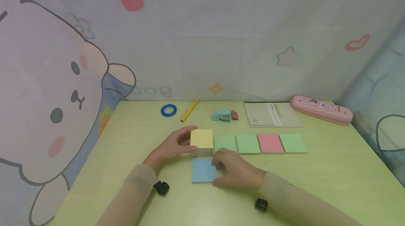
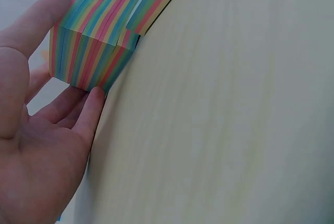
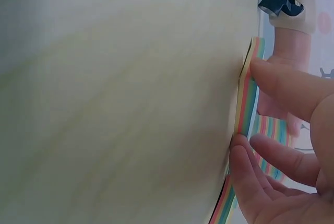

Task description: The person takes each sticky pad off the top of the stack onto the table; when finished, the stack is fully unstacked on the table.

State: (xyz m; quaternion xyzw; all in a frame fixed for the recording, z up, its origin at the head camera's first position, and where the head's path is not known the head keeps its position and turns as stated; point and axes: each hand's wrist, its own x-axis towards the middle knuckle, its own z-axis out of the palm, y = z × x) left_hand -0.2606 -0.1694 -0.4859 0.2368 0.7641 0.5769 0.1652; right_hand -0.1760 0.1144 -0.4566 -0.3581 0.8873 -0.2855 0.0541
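Observation:
A stack of sticky note pads (image 1: 201, 139), yellow on top, stands on the table at the left end of a row. My left hand (image 1: 171, 146) grips it from the left, thumb on the near side and fingers on the far side. The left wrist view shows striped colours along the sides of the stack (image 2: 91, 51). Nearer to me is a blue-topped sticky note pad (image 1: 202, 170). My right hand (image 1: 237, 170) pinches this pad at its right side; its striped edge (image 3: 247, 96) appears between thumb and fingers in the right wrist view.
Right of the stack, green pads (image 1: 248, 144) and one pink pad (image 1: 270, 143) lie in a row. Behind are blue tape (image 1: 168, 105), a yellow pen (image 1: 189, 111), a light blue stapler (image 1: 221, 116), a notebook (image 1: 262, 115) and a pink pencil case (image 1: 321, 109).

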